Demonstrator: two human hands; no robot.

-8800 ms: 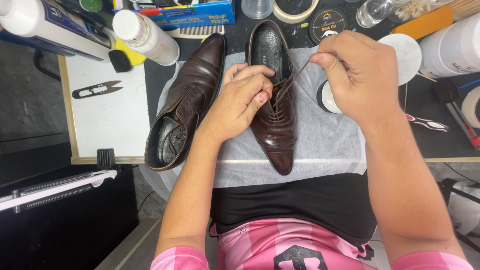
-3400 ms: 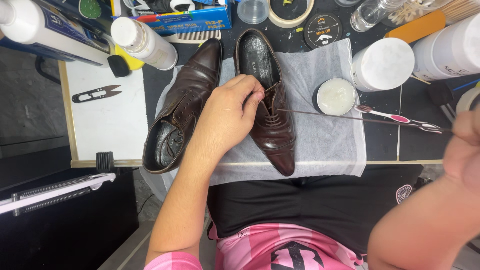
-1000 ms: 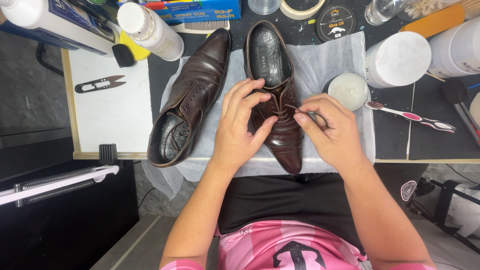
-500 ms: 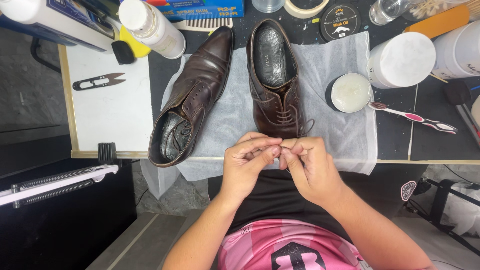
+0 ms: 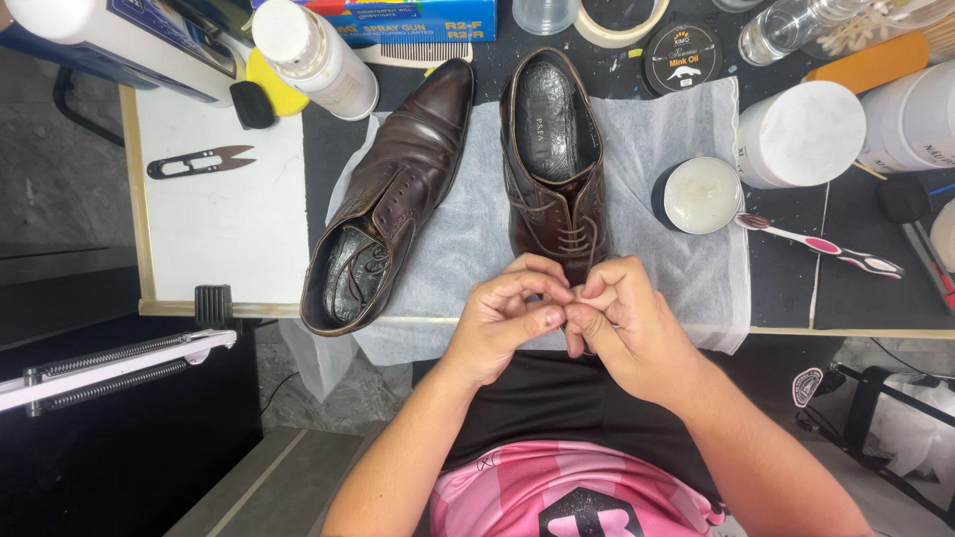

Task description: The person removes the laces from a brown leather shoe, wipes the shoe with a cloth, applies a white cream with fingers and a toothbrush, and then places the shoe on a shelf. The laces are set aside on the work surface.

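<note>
Two dark brown leather lace-up shoes lie on a white cloth (image 5: 468,229). The right shoe (image 5: 552,149) stands upright with its toe toward me and its lace (image 5: 574,239) threaded. The left shoe (image 5: 398,189) lies tilted beside it. My left hand (image 5: 502,318) and my right hand (image 5: 622,318) meet over the right shoe's toe at the table's near edge. Their fingertips are pinched together on a thin end of the shoelace, which the fingers mostly hide.
An open tin of pale cream (image 5: 699,194) and a pink toothbrush (image 5: 821,244) lie right of the shoes. A white jar (image 5: 801,134), a black tin (image 5: 681,58), a tape roll (image 5: 617,15), a comb (image 5: 418,52) and a white bottle (image 5: 313,55) stand behind. Thread snips (image 5: 199,161) rest on a white board.
My hands left the laced part of the right shoe and came back to its toe, where they now pinch together. Earlier my right hand pulled the lace out far to the right.
</note>
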